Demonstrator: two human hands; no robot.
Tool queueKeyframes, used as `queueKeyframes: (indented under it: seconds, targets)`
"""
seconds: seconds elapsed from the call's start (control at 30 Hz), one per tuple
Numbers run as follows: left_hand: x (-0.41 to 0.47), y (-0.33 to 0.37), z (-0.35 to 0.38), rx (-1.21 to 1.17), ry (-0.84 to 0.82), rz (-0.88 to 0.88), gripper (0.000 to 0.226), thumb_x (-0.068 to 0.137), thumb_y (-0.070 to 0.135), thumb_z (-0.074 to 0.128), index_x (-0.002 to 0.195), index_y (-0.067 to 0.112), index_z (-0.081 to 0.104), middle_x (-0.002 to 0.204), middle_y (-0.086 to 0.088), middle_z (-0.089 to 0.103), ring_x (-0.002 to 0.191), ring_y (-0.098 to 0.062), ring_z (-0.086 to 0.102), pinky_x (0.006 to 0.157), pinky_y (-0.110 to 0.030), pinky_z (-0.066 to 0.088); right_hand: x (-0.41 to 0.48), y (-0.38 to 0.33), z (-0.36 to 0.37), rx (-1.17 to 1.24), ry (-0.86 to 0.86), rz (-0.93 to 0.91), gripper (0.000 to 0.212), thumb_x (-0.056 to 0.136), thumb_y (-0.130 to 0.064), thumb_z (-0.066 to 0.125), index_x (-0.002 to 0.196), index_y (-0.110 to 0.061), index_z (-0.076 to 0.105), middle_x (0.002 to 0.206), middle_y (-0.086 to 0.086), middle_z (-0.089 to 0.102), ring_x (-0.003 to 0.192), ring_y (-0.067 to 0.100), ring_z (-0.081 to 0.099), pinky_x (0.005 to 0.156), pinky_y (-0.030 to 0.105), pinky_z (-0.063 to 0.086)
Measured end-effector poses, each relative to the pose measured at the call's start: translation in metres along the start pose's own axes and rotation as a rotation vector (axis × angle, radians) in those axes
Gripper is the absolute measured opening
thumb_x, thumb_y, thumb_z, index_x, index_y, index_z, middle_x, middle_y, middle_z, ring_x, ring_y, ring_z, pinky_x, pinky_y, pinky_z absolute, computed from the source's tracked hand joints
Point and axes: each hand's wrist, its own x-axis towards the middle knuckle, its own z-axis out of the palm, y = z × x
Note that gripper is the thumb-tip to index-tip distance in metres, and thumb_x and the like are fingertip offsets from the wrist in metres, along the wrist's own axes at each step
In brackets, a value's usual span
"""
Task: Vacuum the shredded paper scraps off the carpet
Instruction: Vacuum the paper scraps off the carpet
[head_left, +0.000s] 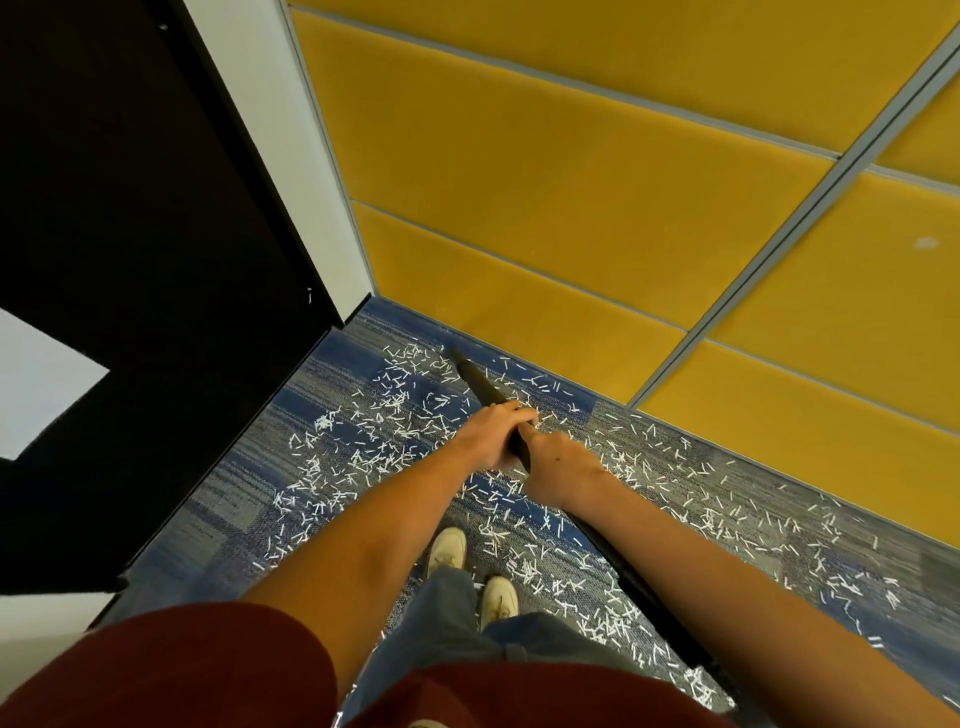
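Left hand (491, 436) and right hand (558, 467) both grip the vacuum wand (480, 387), left nearer its tip, which points forward-left into paper scraps (396, 402) ahead

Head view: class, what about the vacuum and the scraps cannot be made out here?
1. Wand: its middle is hidden by the left hand and right hand gripping it.
2. Tip: too small and dark to tell whether it touches the carpet.
3. Hose: partly under the right arm, lost near the bottom edge; the vacuum's body is out of view.
4. Scraps: any beneath the arms and legs are hidden.
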Motion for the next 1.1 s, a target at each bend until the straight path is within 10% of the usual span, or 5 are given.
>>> queueKeyframes:
  seconds: [1.1]
  targets:
    - [-0.011, -0.061, -0.04, -0.041, 0.073, -0.199, 0.056, 0.088, 0.005, 0.059, 0.141, 0.011, 0.041, 0.15, -0.014, 0.031, 0.136, -0.03, 0.032, 0.111, -0.038, 0.029, 0.05, -0.058, -0.021, -0.035, -0.03, -0.118, 0.062, 0.086, -0.002, 0.053, 0.142, -0.013, 0.028, 0.114, 0.014, 0.054, 0.099, 0.032, 0.061, 0.083, 0.04, 0.056]
